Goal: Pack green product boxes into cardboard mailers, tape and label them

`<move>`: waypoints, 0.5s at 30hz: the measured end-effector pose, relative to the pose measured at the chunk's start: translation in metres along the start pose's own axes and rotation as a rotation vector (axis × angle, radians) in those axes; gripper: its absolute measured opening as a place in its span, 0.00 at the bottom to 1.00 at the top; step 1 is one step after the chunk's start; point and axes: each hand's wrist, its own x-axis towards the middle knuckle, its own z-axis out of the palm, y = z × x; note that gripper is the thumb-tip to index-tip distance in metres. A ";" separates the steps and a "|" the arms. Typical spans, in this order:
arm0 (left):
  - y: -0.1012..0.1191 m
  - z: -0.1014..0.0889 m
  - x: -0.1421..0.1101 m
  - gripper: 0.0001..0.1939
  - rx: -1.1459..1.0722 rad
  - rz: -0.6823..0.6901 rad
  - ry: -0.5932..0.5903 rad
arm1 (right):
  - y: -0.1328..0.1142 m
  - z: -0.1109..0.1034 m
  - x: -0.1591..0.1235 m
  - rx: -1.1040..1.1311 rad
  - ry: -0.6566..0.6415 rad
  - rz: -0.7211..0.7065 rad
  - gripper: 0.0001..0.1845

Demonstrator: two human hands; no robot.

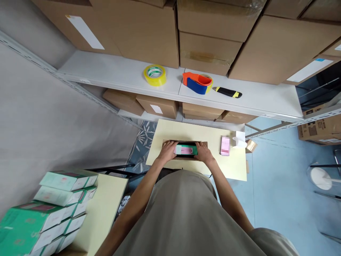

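Observation:
An open cardboard box (204, 144) stands on the pale yellow table in front of me. Inside it lies a green box (195, 150) with a pink panel and a pale label on top. My left hand (167, 151) grips the left end of this green box, its fingers curled over the cardboard box's left side. At the opposite end, my right hand (204, 152) holds the green box in the same way. The undersides of both hands' grips are hidden.
A shelf (128, 67) above the table bears a yellow tape roll (155, 75), a tape dispenser (197, 83), a utility knife (227, 92) and large cartons (149, 35). A pink item (225, 145) lies on the table's right. Green boxes (23, 227) are stacked at lower left.

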 end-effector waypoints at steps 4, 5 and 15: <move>-0.001 -0.006 -0.013 0.34 -0.047 -0.068 0.120 | 0.012 -0.004 -0.013 0.089 0.138 0.029 0.27; -0.002 -0.007 -0.018 0.31 -0.055 -0.122 0.180 | 0.016 -0.005 -0.017 0.103 0.204 0.075 0.23; -0.004 -0.006 -0.048 0.08 -0.287 -0.608 0.241 | 0.024 -0.001 -0.034 0.211 0.241 0.286 0.14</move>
